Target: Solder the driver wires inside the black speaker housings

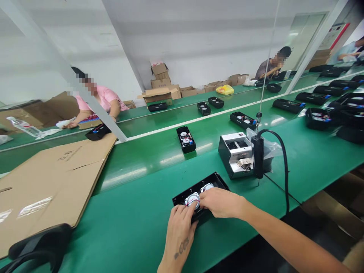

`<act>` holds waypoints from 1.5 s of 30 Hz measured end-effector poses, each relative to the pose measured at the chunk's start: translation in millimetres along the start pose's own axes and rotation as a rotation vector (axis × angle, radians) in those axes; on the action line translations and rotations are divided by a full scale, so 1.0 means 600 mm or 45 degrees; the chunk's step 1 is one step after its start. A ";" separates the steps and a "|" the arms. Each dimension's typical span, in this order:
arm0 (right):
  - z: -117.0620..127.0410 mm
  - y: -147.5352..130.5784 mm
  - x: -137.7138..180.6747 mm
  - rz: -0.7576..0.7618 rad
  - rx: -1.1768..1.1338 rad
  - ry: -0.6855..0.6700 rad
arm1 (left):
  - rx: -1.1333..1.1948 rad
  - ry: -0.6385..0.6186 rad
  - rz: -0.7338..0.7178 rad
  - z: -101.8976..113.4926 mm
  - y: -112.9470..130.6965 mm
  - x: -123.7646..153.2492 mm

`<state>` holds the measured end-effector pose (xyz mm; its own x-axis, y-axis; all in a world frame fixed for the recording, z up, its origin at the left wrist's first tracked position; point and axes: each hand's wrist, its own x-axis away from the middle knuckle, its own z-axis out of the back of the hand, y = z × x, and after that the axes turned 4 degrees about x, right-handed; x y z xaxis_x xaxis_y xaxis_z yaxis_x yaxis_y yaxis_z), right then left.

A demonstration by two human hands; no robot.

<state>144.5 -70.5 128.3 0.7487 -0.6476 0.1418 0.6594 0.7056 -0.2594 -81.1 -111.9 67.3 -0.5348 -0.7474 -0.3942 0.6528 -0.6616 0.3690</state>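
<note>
In the head view, a black speaker housing (pixel 179 200) lies open on the green bench in front of me. Two round silver speakers sit inside it, the nearer speaker (pixel 192 199) with thin red and dark wires (pixel 187 204) across it. My left hand (pixel 179 222) is closed over the housing's near side, fingers on the inside by the wires and thumb outside. My right hand (pixel 220 201) is pinched over the gap between the speakers, at the wires; its fingertips are partly hidden. The far speaker (pixel 207 187) is partly covered by my right hand.
An electric screwdriver (pixel 258 157) hangs on a cable at right, beside a black-and-white screw feeder (pixel 236 155). Another speaker housing (pixel 186 139) lies on the conveyor belt (pixel 148 151). Flat cardboard (pixel 57 170) covers the left. Several housings crowd the far right; co-workers sit opposite.
</note>
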 end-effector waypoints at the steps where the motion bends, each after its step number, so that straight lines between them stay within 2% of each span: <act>1: 0.002 -0.001 0.001 0.000 -0.013 -0.014 | -0.001 0.006 -0.015 -0.001 0.000 0.001; 6: -0.004 -0.005 0.002 -0.010 -0.134 0.060 | -0.006 0.036 -0.025 -0.008 -0.002 0.004; 9: -0.014 -0.009 -0.001 -0.031 -0.082 0.061 | 0.031 -0.005 0.010 -0.007 -0.001 0.001; 11: -0.015 -0.011 -0.003 -0.043 -0.028 0.033 | 0.054 -0.103 0.131 0.000 0.001 -0.007; 14: 0.000 -0.003 -0.014 -0.061 -0.066 0.000 | 0.192 -0.304 0.439 0.024 -0.006 -0.042; 16: 0.021 0.012 -0.032 -0.066 -0.133 -0.022 | 0.378 -0.430 0.602 0.047 -0.025 -0.080; 21: 0.076 0.064 -0.108 -0.033 -0.191 -0.135 | 0.630 -0.630 0.665 0.089 -0.107 -0.176; 25: 0.093 0.083 -0.140 0.004 -0.212 -0.213 | 0.723 -0.729 0.668 0.093 -0.135 -0.198; 34: 0.085 0.073 -0.127 0.004 -0.174 -0.172 | 0.919 -0.755 0.739 0.089 -0.131 -0.188; 45: 0.083 0.080 -0.149 -0.017 -0.249 -0.212 | 1.003 -0.698 0.837 0.085 -0.127 -0.186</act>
<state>112.3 35.6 151.1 0.7514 -0.5889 0.2976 0.6559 0.6176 -0.4339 -98.7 18.8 126.1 -0.5032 -0.7587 0.4139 0.4795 0.1533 0.8640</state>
